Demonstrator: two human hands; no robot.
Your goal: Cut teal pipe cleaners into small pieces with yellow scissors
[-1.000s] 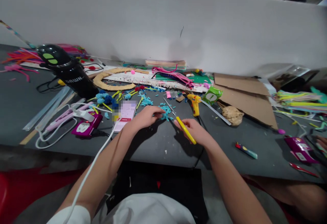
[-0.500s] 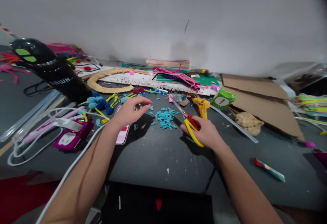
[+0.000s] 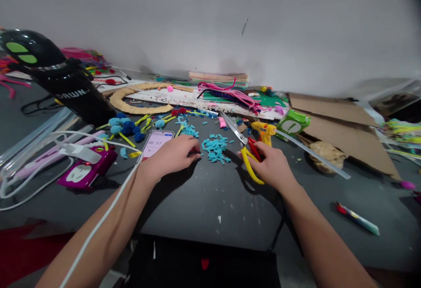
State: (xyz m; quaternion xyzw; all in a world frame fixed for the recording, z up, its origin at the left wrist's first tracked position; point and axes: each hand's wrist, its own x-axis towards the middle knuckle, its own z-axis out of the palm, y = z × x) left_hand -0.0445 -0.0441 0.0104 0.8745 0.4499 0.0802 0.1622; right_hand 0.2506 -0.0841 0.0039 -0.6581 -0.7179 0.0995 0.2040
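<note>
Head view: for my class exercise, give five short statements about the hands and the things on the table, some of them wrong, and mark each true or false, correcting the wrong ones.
1. The right hand holds the scissors. True.
2. The small blue pieces are inside a bowl. False: they lie loose in a heap on the table.
3. The phone lies to the left of the heap. True.
4. The left hand holds the glue gun. False: the glue gun rests on the table beyond the right hand, while the left hand is beside the blue pieces.
5. The black bottle bears the word DAWN. True.
</note>
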